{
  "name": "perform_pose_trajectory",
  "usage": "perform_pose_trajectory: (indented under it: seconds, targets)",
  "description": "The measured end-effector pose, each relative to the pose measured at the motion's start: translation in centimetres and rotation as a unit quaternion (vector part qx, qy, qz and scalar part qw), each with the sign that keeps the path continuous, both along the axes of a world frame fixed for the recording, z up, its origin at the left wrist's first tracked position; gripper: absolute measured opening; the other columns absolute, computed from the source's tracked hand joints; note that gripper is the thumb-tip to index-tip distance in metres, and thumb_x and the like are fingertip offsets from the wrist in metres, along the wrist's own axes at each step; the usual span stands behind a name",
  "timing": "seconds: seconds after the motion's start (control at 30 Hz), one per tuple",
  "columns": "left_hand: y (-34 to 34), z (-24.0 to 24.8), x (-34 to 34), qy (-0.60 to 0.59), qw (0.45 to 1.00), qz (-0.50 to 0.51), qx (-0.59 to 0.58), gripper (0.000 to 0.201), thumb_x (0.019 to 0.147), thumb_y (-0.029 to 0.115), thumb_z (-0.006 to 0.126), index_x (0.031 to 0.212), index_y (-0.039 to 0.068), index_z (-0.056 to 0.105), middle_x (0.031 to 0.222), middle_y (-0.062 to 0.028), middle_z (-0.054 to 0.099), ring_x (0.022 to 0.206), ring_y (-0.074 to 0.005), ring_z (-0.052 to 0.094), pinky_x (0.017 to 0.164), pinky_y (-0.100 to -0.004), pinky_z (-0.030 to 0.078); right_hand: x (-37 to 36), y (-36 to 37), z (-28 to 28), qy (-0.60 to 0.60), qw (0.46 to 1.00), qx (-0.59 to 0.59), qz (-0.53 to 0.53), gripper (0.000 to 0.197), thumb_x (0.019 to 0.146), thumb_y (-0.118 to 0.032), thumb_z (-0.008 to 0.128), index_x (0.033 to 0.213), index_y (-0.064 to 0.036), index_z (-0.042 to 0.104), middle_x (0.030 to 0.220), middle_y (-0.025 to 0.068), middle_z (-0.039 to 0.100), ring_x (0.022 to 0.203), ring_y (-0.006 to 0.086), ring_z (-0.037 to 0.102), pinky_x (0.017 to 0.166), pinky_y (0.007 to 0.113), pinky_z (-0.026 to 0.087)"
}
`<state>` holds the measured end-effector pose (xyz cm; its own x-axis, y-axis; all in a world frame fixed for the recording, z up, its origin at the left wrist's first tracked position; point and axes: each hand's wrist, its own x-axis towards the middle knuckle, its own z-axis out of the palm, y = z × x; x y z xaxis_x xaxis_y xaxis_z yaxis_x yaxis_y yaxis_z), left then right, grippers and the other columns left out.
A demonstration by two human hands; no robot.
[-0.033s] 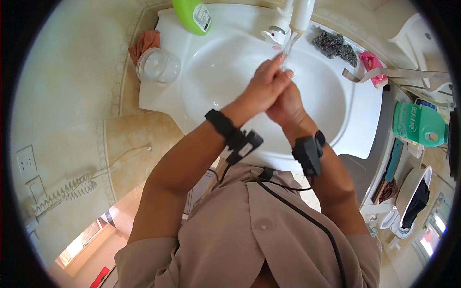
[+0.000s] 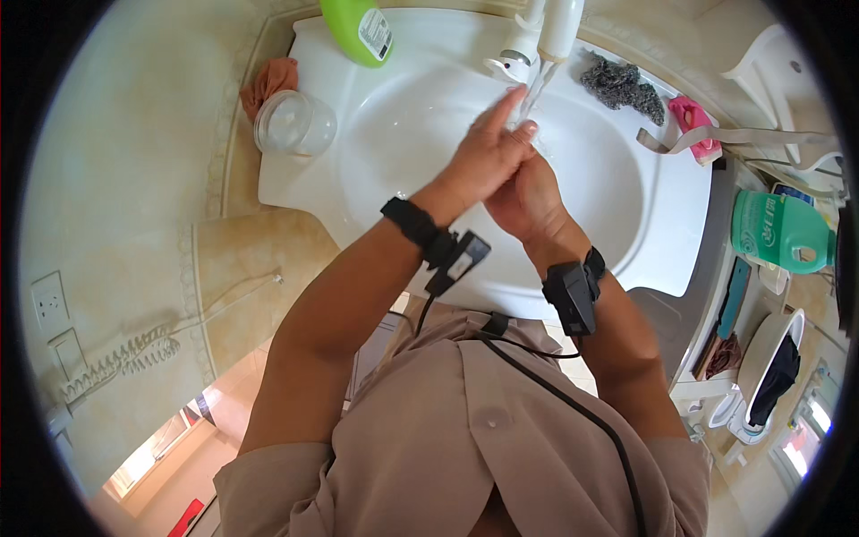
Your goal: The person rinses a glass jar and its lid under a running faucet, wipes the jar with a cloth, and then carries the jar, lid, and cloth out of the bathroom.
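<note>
Over the white basin (image 2: 591, 183), my two hands are pressed together. My left hand (image 2: 488, 154) lies across the right, its fingers stretched out toward the tap, with nothing seen in it. Beneath and beside it, my right hand (image 2: 530, 199) has its palm against the left; its fingers are mostly hidden. A thin stream of water (image 2: 537, 88) falls from the white tap (image 2: 561, 31) right at the fingertips. Black straps with small dark devices sit on both wrists.
A green bottle (image 2: 360, 34) and a clear jar (image 2: 291, 123) by a brown cloth (image 2: 271, 82) stand at the left rim. On the right rim lie a dark scouring mesh (image 2: 622, 88) and a pink packet (image 2: 693, 121). Farther right stands a teal jug (image 2: 777, 231).
My hands slide against each other: the right has shifted slightly to the left, and the left hand's fingers reach a little farther up toward the tap.
</note>
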<state>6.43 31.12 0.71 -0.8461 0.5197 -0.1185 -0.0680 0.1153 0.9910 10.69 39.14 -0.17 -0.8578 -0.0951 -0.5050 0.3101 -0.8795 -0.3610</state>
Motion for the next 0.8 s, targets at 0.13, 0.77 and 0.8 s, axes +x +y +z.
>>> perform_pose_trajectory:
  seconds: [0.13, 0.77, 0.8]
  targets:
    - [-1.6, -1.1, 1.2, 0.311, 0.949, -0.026, -0.054, 0.055, 0.092, 0.021, 0.058, 0.140, 0.008, 0.034, 0.123, -0.0142, 0.049, 0.114, -0.0222, 0.048, 0.098, -0.0334, 0.039, 0.0, 2.5, 2.6, -0.010, 0.995, -0.094, 0.007, 0.050, 0.098, -0.048, 0.035, 0.123, -0.0071, 0.048, 0.108, 0.0071, 0.056, 0.101, 0.0213, 0.055, 0.096, 0.035, 0.042]
    - [1.3, 1.6, -1.2, -0.229, 0.969, 0.057, 0.079, 0.024, 0.096, 0.028, 0.051, 0.094, 0.005, 0.057, 0.067, 0.0019, 0.047, 0.050, -0.0058, 0.037, 0.042, -0.0212, 0.025, 1.7, 7.4, 0.9, -0.049, 0.990, 0.093, -0.096, 0.055, 0.096, -0.041, 0.040, 0.140, -0.0082, 0.035, 0.140, 0.0158, 0.039, 0.130, 0.0279, 0.034, 0.111, 0.037, 0.019]
    - [1.4, 1.8, -1.3, -0.229, 0.969, 0.056, 0.078, 0.024, 0.096, 0.028, 0.051, 0.094, 0.005, 0.057, 0.067, 0.0019, 0.047, 0.050, -0.0058, 0.037, 0.042, -0.0212, 0.025, 1.8, 7.5, 0.8, -0.049, 0.990, 0.092, -0.098, 0.055, 0.096, -0.041, 0.040, 0.140, -0.0082, 0.035, 0.140, 0.0158, 0.039, 0.130, 0.0279, 0.034, 0.111, 0.037, 0.019]
